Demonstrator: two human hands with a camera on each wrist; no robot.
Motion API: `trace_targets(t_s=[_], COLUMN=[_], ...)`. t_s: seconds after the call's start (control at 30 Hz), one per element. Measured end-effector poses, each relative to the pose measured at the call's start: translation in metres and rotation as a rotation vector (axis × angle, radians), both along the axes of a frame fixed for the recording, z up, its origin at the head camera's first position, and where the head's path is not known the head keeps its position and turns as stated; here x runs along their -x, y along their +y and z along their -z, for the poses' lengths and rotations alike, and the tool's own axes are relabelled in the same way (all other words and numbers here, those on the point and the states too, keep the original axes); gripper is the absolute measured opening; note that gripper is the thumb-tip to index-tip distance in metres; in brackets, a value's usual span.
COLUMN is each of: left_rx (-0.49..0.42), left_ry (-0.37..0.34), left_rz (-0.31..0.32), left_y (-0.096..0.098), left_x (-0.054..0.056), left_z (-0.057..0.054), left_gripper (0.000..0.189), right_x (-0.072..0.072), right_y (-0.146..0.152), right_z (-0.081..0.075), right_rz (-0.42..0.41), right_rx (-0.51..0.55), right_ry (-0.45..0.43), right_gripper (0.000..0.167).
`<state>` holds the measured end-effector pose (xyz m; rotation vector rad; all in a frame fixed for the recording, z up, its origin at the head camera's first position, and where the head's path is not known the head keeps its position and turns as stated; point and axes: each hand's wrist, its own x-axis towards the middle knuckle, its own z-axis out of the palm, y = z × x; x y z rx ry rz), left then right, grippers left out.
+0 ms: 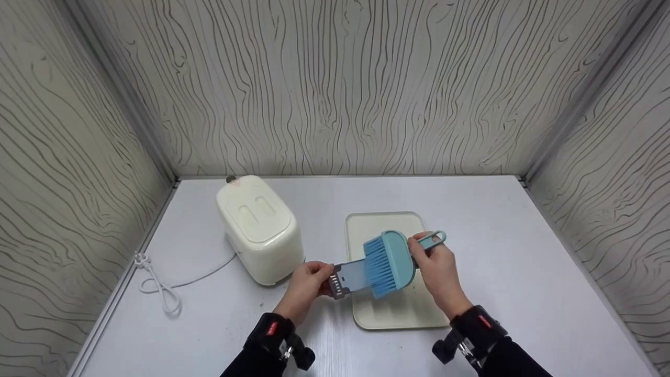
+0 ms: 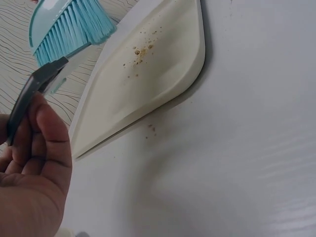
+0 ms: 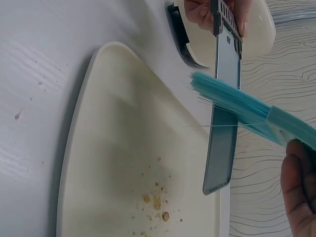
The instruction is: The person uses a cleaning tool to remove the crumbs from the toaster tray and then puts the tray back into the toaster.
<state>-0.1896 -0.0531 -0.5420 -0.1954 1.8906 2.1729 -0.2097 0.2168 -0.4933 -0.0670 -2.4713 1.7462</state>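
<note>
My left hand (image 1: 303,287) pinches the dark slotted end of a flat metal crumb tray (image 1: 353,275), which it holds up in the air. My right hand (image 1: 439,269) grips the handle of a light-blue brush (image 1: 402,259). In the right wrist view the blue bristles (image 3: 232,101) lie across the crumb tray's plate, hiding part of it. Beneath both is a cream serving tray (image 1: 384,315) on the table. Brown crumbs (image 3: 157,201) are scattered on its surface, seen also in the left wrist view.
A cream toaster (image 1: 264,256) with a lid stands to the left, close to my left hand. Its white cord (image 1: 172,303) and plug (image 1: 141,260) lie on the tabletop at far left. A few crumbs (image 2: 151,129) dot the white table. Wood-patterned panels (image 1: 345,94) wall the back and sides.
</note>
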Motion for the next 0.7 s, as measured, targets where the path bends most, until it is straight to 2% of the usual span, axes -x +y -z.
trace_targets(t_s=[0.2, 0.7], left_rx=[-0.002, 0.035], left_ry=[0.005, 0.021], left_rz=[0.004, -0.005], left_y=[-0.001, -0.001], left_x=[0.001, -0.002], left_z=[0.002, -0.002], left_gripper=[0.019, 0.022], right_x=[0.002, 0.007], right_y=[0.013, 0.04], right_z=[0.002, 0.006], right_rz=[0.014, 0.078], right_rx=[-0.034, -0.128], right_ry=[-0.019, -0.043], right_gripper=[0.027, 0.04])
